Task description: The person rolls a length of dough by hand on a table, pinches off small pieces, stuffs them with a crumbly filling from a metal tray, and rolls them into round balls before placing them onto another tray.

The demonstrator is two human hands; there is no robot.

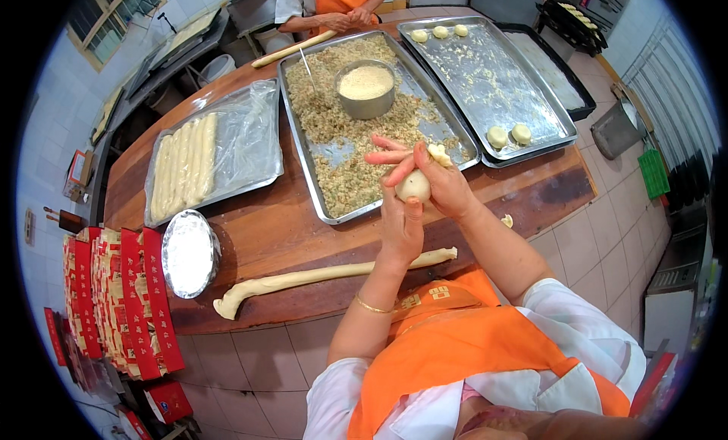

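Observation:
A round ball of filled dough sits between my two hands above the front of the table. My left hand holds it from below, thumb and fingers wrapped around it. My right hand closes on the ball from above, some fingers stretched out to the left. A small torn piece of dough sticks out at the top of the right hand. Beneath my forearms a long dough rope lies along the table's near edge. Just beyond my hands is a metal tray of crumbly filling.
A steel bowl of pale crumbs stands in the filling. Several dough balls sit on the right-hand tray. At left are dough ropes on a plastic-lined tray and a foil-topped bowl. A co-worker's hands are across the table.

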